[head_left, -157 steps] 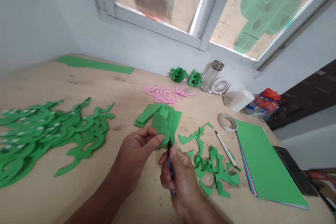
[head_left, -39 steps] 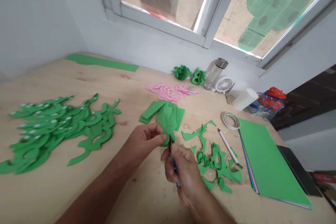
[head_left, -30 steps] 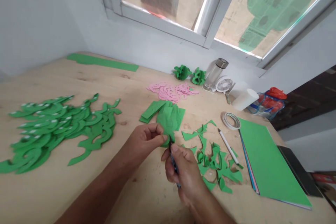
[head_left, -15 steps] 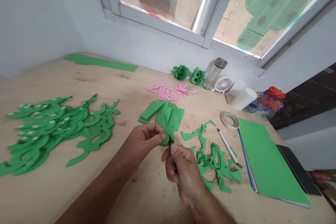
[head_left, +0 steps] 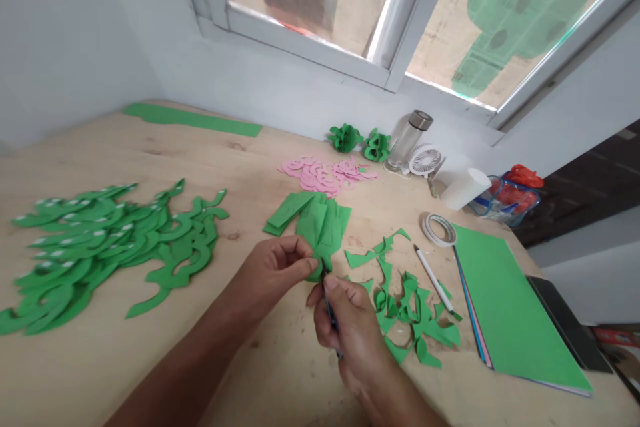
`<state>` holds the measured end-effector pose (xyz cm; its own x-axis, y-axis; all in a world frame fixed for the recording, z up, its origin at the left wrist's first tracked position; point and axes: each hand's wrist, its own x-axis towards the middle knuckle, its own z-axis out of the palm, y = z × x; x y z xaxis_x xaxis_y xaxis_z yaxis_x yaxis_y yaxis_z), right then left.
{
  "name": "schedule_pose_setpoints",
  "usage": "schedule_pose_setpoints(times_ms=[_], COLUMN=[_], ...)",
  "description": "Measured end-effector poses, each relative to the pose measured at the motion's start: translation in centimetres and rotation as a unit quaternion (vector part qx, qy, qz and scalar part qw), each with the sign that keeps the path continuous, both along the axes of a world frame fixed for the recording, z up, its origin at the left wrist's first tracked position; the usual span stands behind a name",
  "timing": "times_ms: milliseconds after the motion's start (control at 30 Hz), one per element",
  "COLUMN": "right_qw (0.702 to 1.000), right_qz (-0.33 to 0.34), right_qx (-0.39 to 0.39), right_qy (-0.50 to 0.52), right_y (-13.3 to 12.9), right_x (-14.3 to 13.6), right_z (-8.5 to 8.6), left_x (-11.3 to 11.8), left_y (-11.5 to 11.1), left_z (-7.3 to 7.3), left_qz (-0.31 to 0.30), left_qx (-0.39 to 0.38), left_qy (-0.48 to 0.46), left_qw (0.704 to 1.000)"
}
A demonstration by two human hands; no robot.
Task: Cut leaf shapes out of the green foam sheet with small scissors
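Two hands (head_left: 281, 265) closed: left (head_left: 275, 269) on green paper (head_left: 315, 270), right (head_left: 351, 315) on scissors (head_left: 331, 313); two green rosettes (head_left: 345, 138) beyond.

Soft Daylight, Stretched Edges

Daylight reaches me through the window (head_left: 411, 13), glaring white along its lower edges. My bench (head_left: 240, 173) is fairly bright, dimming softly near the bottom of my view. The wide lens stretches things towards the margins, and fine detail between my hands (head_left: 275, 267) looks soft.
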<state>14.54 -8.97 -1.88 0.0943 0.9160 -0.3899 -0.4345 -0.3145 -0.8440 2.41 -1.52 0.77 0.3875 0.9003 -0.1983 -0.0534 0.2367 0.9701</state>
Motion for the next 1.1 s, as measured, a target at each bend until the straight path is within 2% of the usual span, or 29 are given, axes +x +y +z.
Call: schedule_pose_setpoints(times_ms=[267,533,1100], right_qw=[1.0,1.0,1.0], right_qz=[0.003,0.0,0.001], right_qx=[0.002,0.001,0.007], right_qy=[-0.002,-0.008,-0.016], right_y=[0.1,0.12,0.06], right_x=[0.0,-0.03,-0.08], right_z=[-0.06,-0.1,0.2], left_x=[0.08,0.16,0.14], left_y=[0.0,-0.09,-0.17], left_z=[0.02,0.43,0.47], left_qz=[0.006,0.04,0.02], left_qx=[-0.007,0.01,0.028], left_qy=[-0.001,0.0,0.023], left_qw=[1.0,0.999,0.999])
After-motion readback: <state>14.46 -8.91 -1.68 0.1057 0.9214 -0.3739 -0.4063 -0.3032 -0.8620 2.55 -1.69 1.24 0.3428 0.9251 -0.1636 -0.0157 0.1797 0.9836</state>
